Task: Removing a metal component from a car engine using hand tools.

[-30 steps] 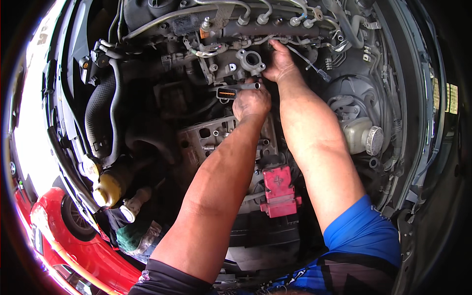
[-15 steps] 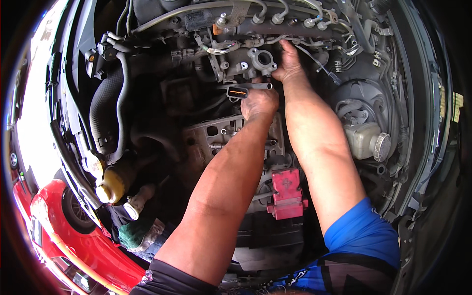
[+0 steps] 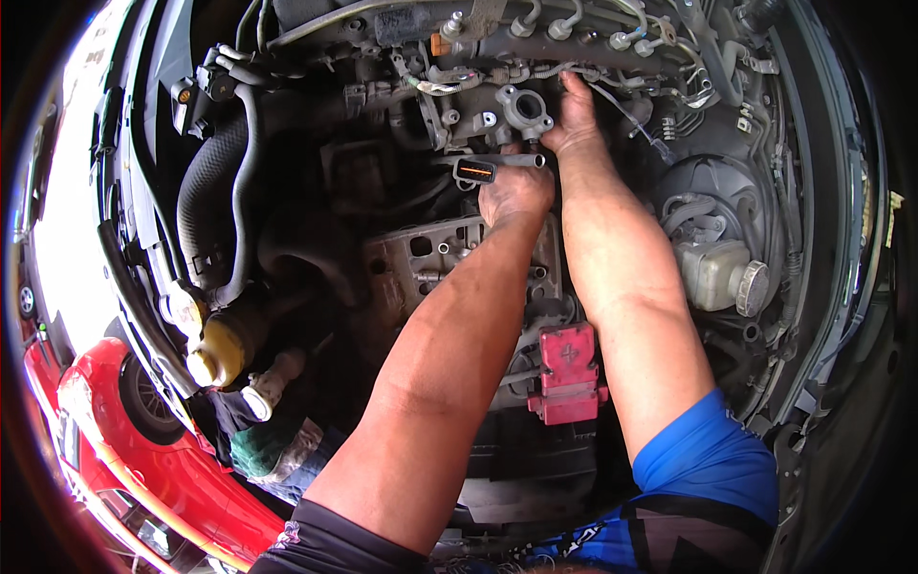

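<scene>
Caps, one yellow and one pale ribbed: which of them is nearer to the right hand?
The pale ribbed cap on the whitish reservoir, right of the right forearm, is nearer the right hand; the yellow cap sits farther, left of both forearms.

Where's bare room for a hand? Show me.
The black box's flat top, bordered by the red plastic cover and left forearm, looks bare. A dark gap, depth unclear, separates that forearm from the pale plastic neck. Crowded around the grey metal flange: left hand, right hand, grey wiring.

A red car [image 3: 196, 478] stands at lower left, one wheel [image 3: 147, 400] showing, as white glare [image 3: 69, 249] washes the left side and deep shadow [image 3: 865, 459] darkens the right.
</scene>
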A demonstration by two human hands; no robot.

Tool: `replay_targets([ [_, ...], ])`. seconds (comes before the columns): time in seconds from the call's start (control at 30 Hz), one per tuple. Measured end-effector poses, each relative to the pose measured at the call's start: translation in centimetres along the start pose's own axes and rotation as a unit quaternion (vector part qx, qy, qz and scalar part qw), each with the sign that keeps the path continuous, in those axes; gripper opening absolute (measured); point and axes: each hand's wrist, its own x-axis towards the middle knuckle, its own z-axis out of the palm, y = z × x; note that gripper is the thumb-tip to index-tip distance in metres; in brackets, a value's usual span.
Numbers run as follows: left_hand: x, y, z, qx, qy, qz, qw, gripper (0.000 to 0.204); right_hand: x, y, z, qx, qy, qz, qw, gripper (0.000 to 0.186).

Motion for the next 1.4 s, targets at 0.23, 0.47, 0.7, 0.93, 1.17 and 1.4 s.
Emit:
replay_targets([
  [0.23,-0.1,-0.1,0.0,0.000,0.011,0.018,1.000,0.048,-0.2,-0.1,0.8,-0.009,0.048,-0.001,0.999,0.053],
  [0.47,-0.2,0.4,-0.4,0.006,-0.010,0.002,1.000,0.049,-0.4,0.2,0.8,-0.009,0.064,-0.025,0.998,0.050],
  [0.7,0.1,0.2,-0.2,0.034,-0.024,-0.008,0.999,0.052,0.1,0.4,-0.2,0.020,0.017,-0.028,0.999,0.048],
  [0.93,-0.4,0.8,-0.8,0.014,-0.021,-0.006,1.000,0.053,0.0,0.7,0.1,0.032,0.045,-0.029,0.998,0.047],
  [1.17,0.2,0.3,-0.3,0.005,-0.033,-0.022,0.999,0.051,-0.3,0.5,1.0,0.009,0.110,-0.025,0.994,0.047],
  [1.4,0.7,-0.4,0.2,0.010,0.001,-0.024,1.000,0.053,-2.2,-0.3,1.2,-0.077,0.034,0.066,0.994,0.051],
])
